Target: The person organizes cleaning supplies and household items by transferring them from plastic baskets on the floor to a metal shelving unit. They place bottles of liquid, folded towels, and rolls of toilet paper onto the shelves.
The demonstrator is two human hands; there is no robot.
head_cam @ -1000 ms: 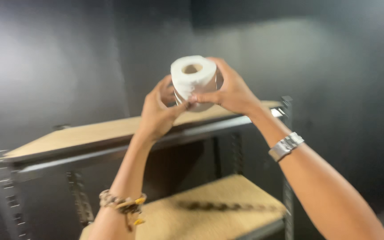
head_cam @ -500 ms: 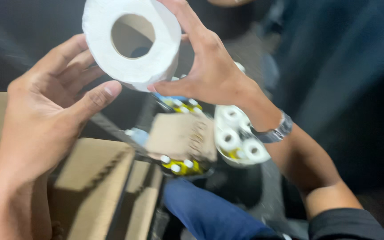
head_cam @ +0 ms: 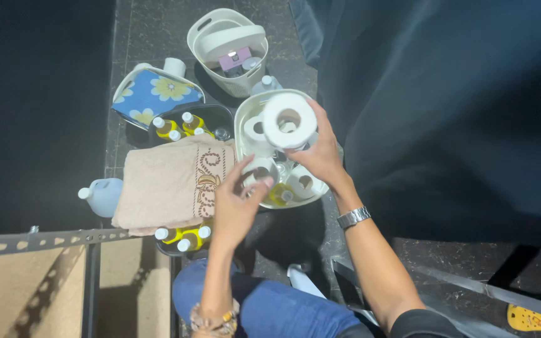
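My right hand (head_cam: 324,156) grips a white toilet paper roll (head_cam: 289,120) just above a white oval basket (head_cam: 240,134) that holds several more rolls. My left hand (head_cam: 238,203) reaches in from below, its thumb and fingers closed around another roll (head_cam: 259,170) lying in that basket. A silver watch (head_cam: 353,217) sits on my right wrist and a beaded bracelet (head_cam: 214,320) on my left.
On the dark floor lie a beige towel (head_cam: 167,184) over a black tray of yellow bottles (head_cam: 186,125), a white handled basket (head_cam: 230,47), a blue floral bag (head_cam: 154,94) and a pale blue bottle (head_cam: 101,195). A metal shelf rail (head_cam: 32,241) and wooden shelf board (head_cam: 14,294) are lower left. Dark cloth (head_cam: 446,112) fills the right.
The view swung from the shelf down to the floor. The roll came down with my right hand to the oval basket, and my left hand left it and went to another roll.
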